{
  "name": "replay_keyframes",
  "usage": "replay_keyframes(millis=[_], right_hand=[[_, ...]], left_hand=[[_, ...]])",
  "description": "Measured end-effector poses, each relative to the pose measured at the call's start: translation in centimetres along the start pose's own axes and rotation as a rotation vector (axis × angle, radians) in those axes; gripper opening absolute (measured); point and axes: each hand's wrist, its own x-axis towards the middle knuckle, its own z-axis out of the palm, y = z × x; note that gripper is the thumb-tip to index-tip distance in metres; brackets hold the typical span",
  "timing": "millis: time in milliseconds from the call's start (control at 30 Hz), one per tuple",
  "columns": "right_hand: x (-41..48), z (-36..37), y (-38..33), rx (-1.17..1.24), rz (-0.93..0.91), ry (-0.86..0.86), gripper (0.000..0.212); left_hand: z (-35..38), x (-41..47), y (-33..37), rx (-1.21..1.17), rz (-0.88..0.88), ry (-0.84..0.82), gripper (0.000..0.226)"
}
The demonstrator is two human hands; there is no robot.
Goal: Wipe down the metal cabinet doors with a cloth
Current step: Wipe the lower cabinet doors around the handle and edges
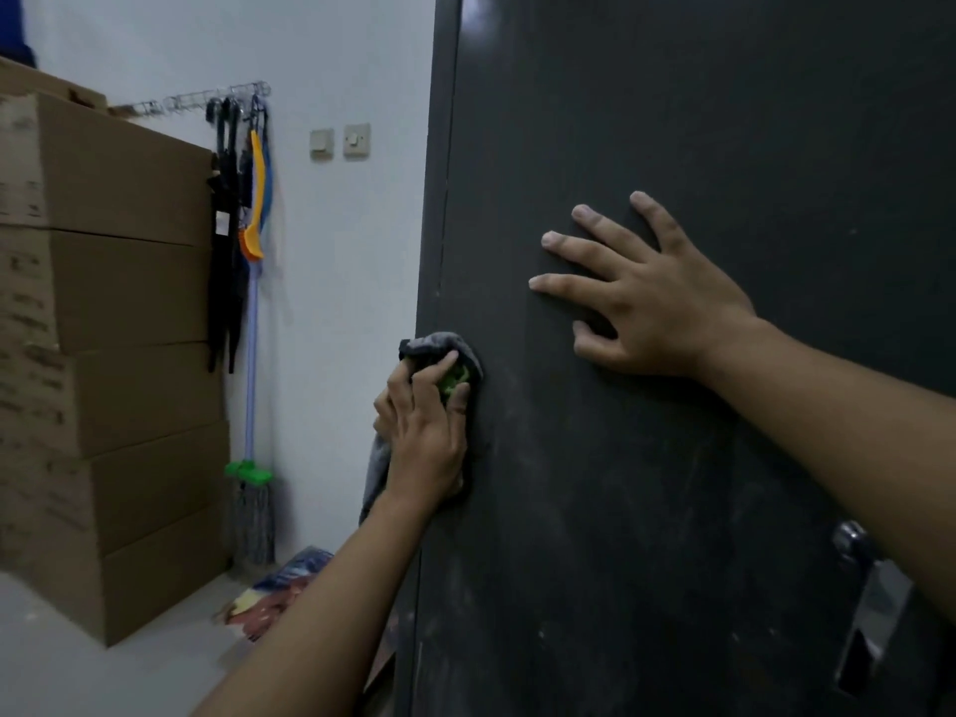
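Note:
A dark grey metal cabinet door [672,121] fills the right half of the view, dusty and streaked lower down. My left hand [424,432] grips a grey cloth with a green patch [439,349] and holds it against the door near its left edge. Part of the cloth hangs below my palm. My right hand [641,292] lies flat on the door higher up, fingers spread, holding nothing.
A chrome handle and lock plate [869,602] sit at the door's lower right. Stacked cardboard boxes [103,354] stand at left. A mop [252,380] and brushes hang on the white wall. Some colourful items [279,592] lie on the floor.

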Motion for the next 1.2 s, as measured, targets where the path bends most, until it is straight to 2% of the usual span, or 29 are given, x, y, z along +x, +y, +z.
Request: replay_keyframes(millis=[67,167,233,400,467,533,667,800,833,933,1067,1200], right_hand=[[-0.1,0.1,-0.1,-0.008,0.003,0.008,0.060],[-0.1,0.1,-0.2,-0.020,0.001,0.016,0.059],[0.0,0.1,-0.2,-0.024,0.005,0.012,0.059],[0.0,0.4,-0.2,-0.054,0.013,0.015,0.057],[0.0,0.4,-0.3,-0.050,0.019,0.030,0.057],[0.0,0.5,-0.4,-0.043,0.025,0.045,0.057],[0.0,0.6,-0.4,-0.038,0.029,0.060,0.058],[0.0,0.7,-0.4,-0.033,0.029,0.078,0.058],[0.1,0.7,-0.5,-0.035,0.028,0.075,0.058],[0.1,0.7,-0.4,-0.051,0.029,0.063,0.058],[0.1,0.8,-0.4,-0.050,0.028,0.065,0.059],[0.1,0.7,-0.4,-0.030,0.023,0.063,0.058]], left_hand=[[-0.1,0.9,-0.1,-0.028,-0.050,0.064,0.036],[-0.2,3.4,1.1,-0.135,-0.265,0.153,0.036],[0.0,3.8,1.7,-0.096,-0.311,0.161,0.036],[0.6,-0.8,-1.1,0.073,0.009,0.075,0.035],[0.5,-1.7,-1.8,0.081,0.085,0.024,0.031],[0.0,-0.5,-1.6,0.039,0.111,0.018,0.030],[-1.0,6.2,1.3,-0.104,0.137,0.140,0.034],[-1.2,10.7,3.4,-0.071,0.081,0.153,0.044],[-1.1,10.7,3.1,-0.042,0.113,0.169,0.044],[-0.3,8.1,1.7,0.034,0.229,0.217,0.043],[1.0,1.8,-0.4,0.062,0.209,0.157,0.043],[1.7,-3.5,-2.0,0.156,0.373,0.096,0.046]])
